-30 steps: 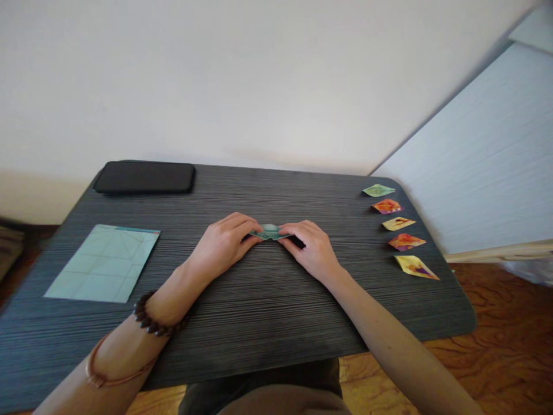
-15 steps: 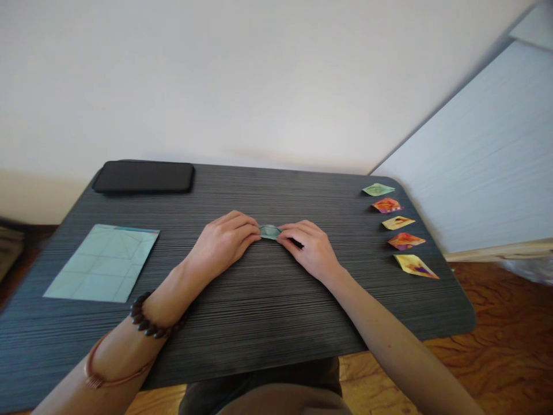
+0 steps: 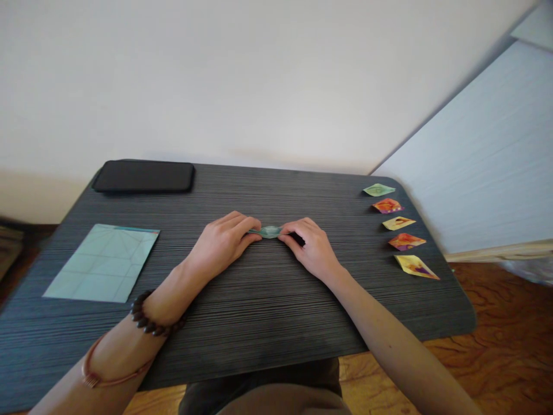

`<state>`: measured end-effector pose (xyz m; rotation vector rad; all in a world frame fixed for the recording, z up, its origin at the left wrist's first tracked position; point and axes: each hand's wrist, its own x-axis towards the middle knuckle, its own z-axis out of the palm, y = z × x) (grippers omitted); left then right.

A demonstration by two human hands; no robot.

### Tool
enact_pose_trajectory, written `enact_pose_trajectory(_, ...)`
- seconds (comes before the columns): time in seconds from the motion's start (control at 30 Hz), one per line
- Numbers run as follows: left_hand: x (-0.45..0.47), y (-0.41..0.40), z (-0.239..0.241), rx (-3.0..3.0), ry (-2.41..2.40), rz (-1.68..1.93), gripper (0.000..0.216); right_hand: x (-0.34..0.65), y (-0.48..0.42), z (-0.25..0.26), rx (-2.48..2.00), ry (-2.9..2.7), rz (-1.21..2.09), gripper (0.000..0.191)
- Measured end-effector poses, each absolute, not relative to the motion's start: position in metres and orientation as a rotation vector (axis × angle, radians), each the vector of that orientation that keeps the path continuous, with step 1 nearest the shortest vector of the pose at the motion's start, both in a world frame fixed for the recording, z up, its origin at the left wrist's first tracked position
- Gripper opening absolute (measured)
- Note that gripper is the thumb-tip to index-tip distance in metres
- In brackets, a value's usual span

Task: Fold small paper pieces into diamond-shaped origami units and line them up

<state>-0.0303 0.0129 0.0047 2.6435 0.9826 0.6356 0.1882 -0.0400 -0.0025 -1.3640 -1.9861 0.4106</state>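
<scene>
A small folded teal paper piece (image 3: 269,231) lies at the middle of the dark striped table (image 3: 259,311). My left hand (image 3: 222,242) pinches its left end, fingers curled together. Its right end is pinched by my right hand (image 3: 311,246), with the fingers pressed on the paper. Only a narrow strip of the paper shows between my fingertips. A beaded bracelet and a thin cord sit on my left wrist.
A creased light-teal sheet (image 3: 103,263) lies flat at the left. A black phone (image 3: 144,176) rests at the back left. Several small folded coloured paper pieces (image 3: 401,223) form a row along the right edge. A pale panel (image 3: 484,155) leans beside the table on the right.
The teal paper looked wider with a lower flap a second ago; now it is folded into a narrower strip. Both hands stayed in place, fingers closing in slightly.
</scene>
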Motion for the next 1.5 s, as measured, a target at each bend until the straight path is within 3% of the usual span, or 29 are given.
enact_pose_trajectory(0.33,-0.029,0.018,0.015,2.131,1.119,0.483,0.017,0.191,-0.037,0.005,-1.541,-1.932,0.546,0.008)
enact_pose_trajectory(0.63,-0.026,0.016,0.007,2.383,1.134,0.581,0.013,0.185,-0.037,0.008,-1.627,-1.992,0.541,0.007)
enact_pose_trajectory(0.93,-0.023,0.016,0.007,2.339,1.355,0.389,0.019,0.19,-0.031,0.005,-1.731,-1.958,0.579,0.01)
enact_pose_trajectory(1.5,-0.029,0.018,0.006,2.678,0.968,0.262,0.04,0.189,-0.029,0.006,-1.755,-1.932,0.597,0.007)
